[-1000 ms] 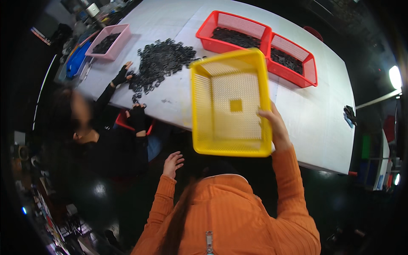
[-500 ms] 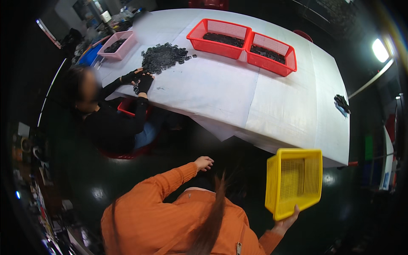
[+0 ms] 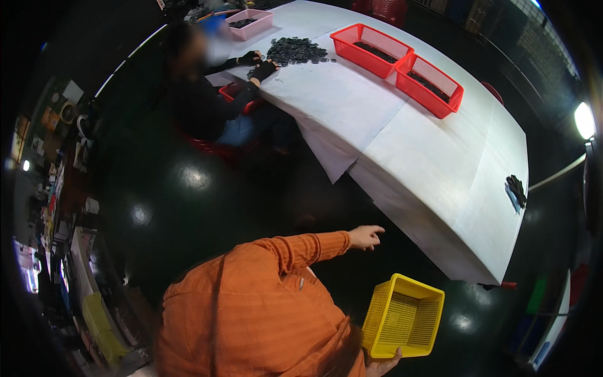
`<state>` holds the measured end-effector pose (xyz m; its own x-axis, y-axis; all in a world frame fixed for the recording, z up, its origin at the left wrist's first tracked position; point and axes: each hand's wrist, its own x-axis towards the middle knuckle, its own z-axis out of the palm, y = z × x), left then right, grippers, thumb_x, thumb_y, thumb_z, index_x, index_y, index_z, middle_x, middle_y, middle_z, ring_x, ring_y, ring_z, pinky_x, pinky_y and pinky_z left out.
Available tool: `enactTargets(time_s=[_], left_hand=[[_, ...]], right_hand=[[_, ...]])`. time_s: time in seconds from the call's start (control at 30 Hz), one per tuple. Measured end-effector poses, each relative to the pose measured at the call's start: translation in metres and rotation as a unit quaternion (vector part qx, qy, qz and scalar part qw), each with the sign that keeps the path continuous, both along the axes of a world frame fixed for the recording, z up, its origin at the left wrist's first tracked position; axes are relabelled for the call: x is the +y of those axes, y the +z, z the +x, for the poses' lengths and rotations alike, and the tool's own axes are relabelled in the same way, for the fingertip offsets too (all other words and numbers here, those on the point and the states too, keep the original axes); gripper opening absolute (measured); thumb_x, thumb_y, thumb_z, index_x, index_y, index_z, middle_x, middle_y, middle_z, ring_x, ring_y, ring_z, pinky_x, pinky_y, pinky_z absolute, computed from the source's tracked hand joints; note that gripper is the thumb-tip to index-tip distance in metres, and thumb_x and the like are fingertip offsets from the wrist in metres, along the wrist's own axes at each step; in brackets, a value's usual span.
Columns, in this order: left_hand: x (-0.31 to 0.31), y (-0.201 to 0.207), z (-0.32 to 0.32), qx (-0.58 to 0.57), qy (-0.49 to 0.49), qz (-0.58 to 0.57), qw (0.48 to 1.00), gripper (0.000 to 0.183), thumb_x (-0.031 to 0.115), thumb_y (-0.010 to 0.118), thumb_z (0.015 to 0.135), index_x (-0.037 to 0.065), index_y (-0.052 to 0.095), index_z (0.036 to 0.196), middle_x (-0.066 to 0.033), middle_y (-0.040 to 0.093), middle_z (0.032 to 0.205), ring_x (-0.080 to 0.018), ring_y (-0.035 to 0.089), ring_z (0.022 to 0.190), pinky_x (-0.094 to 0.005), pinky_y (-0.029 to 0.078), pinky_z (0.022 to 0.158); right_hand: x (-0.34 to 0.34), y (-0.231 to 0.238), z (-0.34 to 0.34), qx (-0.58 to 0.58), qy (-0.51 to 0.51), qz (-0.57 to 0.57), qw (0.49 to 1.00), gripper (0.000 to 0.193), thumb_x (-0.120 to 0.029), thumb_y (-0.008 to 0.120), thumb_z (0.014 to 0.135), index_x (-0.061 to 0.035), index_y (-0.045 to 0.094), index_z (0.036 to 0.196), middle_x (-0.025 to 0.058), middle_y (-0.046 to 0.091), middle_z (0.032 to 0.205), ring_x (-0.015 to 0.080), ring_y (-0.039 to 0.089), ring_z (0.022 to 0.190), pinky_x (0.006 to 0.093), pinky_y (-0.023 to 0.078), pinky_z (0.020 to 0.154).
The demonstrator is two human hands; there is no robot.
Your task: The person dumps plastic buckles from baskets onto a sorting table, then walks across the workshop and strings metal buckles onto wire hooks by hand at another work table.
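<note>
In the head view I see the left hand (image 3: 366, 237) stretched out over the dark floor, its fingers apart, the index reaching forward and the others loosely bent. The right hand (image 3: 388, 362) is clamped on the near rim of the yellow basket (image 3: 402, 314), thumb over the edge. The basket is tilted with its mouth toward my camera, well below the counter (image 3: 433, 157) and to the right of the orange jacket (image 3: 251, 308), so its slotted floor shows.

The right hand's other fingers are hidden behind the basket, and I cannot make out how they wrap it. That forearm is mostly blocked by the jacket and some hair, and cut off at the lower edge. Up on the counter, a co-worker's gloved hands (image 3: 259, 64) are at the near edge of a heap of small black pieces (image 3: 295, 50); single pieces are too small for me to tell their shape. The dark contents of the two red baskets (image 3: 397, 70) are half hidden by the near walls.

Any writing on the cluttered shelves (image 3: 66, 207) at far left is too small for me to read.
</note>
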<state>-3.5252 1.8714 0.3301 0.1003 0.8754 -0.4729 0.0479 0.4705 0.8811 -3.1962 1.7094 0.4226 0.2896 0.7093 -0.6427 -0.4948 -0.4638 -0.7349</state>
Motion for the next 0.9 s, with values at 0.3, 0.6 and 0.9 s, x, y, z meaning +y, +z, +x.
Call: enactTargets(time_s=[0.3, 0.6, 0.9], left_hand=[[0.021, 0.121, -0.273, 0.057, 0.450, 0.238, 0.859, 0.067, 0.008, 0.052, 0.081, 0.009, 0.017, 0.137, -0.0027, 0.051, 0.067, -0.0069, 0.043, 0.047, -0.0221, 0.042, 0.043], [0.054, 0.182, -0.536, 0.017, 0.554, 0.336, 0.762, 0.036, 0.002, 0.047, 0.076, 0.014, 0.039, 0.109, 0.0007, 0.044, 0.058, -0.0037, 0.035, 0.042, -0.0202, 0.033, 0.040], [0.095, 0.184, -0.681, -0.035, 0.552, 0.326, 0.767, 0.075, 0.004, 0.048, 0.076, 0.005, 0.007, 0.138, 0.0009, 0.043, 0.061, -0.0049, 0.034, 0.046, -0.0217, 0.037, 0.046]], right_hand=[[0.099, -0.013, -0.030, 0.052, 0.108, 0.036, 0.992, 0.058, -0.033, 0.051, 0.078, -0.0073, 0.032, 0.127, 0.0120, 0.045, 0.120, 0.0257, 0.049, 0.105, 0.0405, 0.045, 0.086], [0.227, -0.033, -0.251, 0.192, 0.222, 0.085, 0.952, 0.060, -0.022, 0.057, 0.075, -0.0053, 0.034, 0.128, 0.0136, 0.044, 0.123, 0.0282, 0.045, 0.112, 0.0437, 0.039, 0.092], [0.320, 0.000, -0.427, 0.176, 0.250, 0.060, 0.950, 0.055, -0.018, 0.057, 0.073, -0.0003, 0.039, 0.122, 0.0145, 0.049, 0.116, 0.0298, 0.050, 0.103, 0.0408, 0.043, 0.089]])
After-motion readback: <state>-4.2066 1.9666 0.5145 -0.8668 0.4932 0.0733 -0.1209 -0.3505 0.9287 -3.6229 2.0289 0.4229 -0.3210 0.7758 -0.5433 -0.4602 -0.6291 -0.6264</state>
